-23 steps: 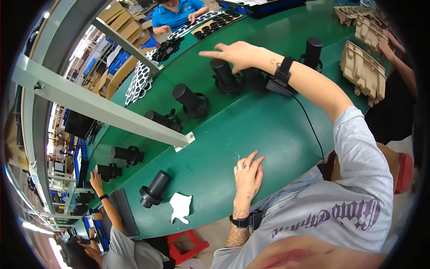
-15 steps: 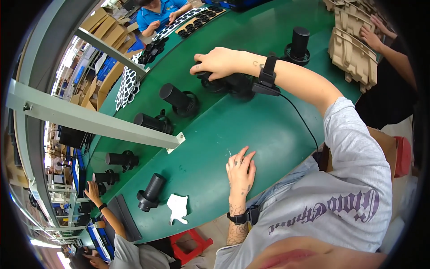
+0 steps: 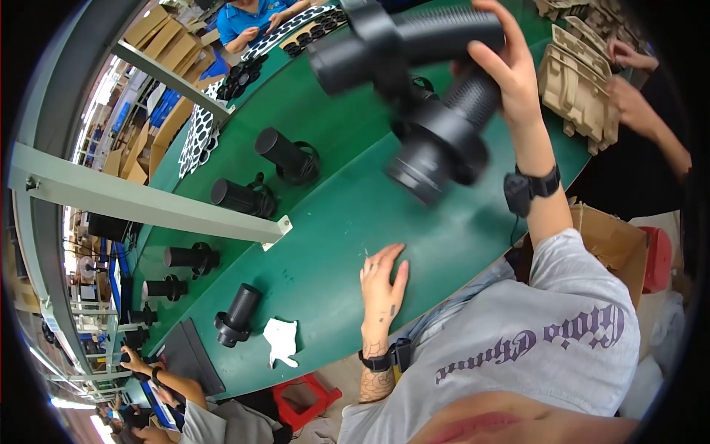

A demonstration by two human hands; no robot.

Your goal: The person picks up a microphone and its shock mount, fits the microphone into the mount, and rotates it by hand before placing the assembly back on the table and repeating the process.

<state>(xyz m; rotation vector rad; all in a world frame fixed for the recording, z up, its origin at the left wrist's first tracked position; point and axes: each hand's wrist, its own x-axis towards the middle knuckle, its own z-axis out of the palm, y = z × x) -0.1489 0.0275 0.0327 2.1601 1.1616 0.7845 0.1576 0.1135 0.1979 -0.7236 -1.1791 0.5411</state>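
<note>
Gripping a black cylindrical device (image 3: 436,140) raised above the green surface (image 3: 333,222), the right hand (image 3: 510,74) has its fingers closed around it, while the left hand (image 3: 382,277) lies flat, fingers open, on the surface.

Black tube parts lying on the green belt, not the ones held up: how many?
6. Two mid-belt, then four down the left end. Right hand holds others up; more may be hidden behind them.
</note>
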